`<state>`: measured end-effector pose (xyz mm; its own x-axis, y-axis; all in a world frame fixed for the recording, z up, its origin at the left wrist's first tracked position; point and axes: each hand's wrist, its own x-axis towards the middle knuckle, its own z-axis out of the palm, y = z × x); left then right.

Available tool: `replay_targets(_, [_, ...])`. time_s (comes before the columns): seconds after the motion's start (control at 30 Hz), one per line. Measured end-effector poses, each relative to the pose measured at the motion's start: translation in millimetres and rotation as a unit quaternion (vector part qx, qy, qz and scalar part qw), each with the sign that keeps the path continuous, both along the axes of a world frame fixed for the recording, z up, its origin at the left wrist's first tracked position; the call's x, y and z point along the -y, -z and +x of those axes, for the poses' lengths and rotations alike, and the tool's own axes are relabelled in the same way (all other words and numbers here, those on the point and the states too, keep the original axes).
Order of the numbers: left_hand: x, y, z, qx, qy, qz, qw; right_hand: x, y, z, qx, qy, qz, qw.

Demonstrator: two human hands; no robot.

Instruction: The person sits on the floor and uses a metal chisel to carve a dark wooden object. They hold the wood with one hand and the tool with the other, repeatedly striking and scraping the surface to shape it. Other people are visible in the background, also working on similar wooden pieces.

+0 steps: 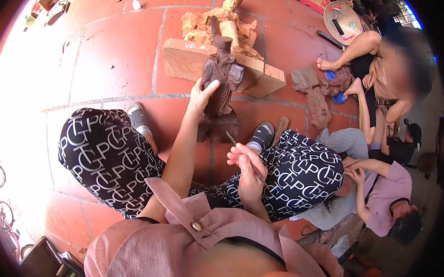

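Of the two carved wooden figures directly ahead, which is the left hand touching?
The dark brown, upright wooden figure: the left hand grips its side, whereas the pale yellow wooden figure farther off is untouched.

White handwriting (pixel 196 46) on pale wooden block (pixel 181 63), white capital letters (pixel 307 171) across black trousers (pixel 104 158)

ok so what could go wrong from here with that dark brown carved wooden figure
The thin, stick-like tool in the right hand might slip toward the left hand, which steadies the dark brown carved wooden figure.
If that hold loosened, the figure could tip, perhaps against the pale, thick wooden block behind it.
If dropped, the tool might hit the nearby grey shoe.
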<state>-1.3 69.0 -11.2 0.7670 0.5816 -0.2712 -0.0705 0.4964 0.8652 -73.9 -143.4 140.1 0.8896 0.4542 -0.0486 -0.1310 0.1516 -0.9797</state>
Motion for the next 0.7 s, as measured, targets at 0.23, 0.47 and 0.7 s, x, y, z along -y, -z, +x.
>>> replay_targets(0.23, [-12.3,-18.3,13.7,0.01,0.022,-0.104,0.994,-32.3,28.7,20.2,-0.026,0.003,-0.046,0.999])
replay_targets(0.47, [0.4,-21.3,31.6,0.003,0.079,-0.074,0.994,-51.0,36.5,53.9,-0.065,0.108,0.024,0.992])
replay_targets(0.7, [-13.7,-24.6,32.6,0.003,0.172,-0.093,0.981,-39.6,17.9,61.7,-0.049,0.109,0.075,0.99])
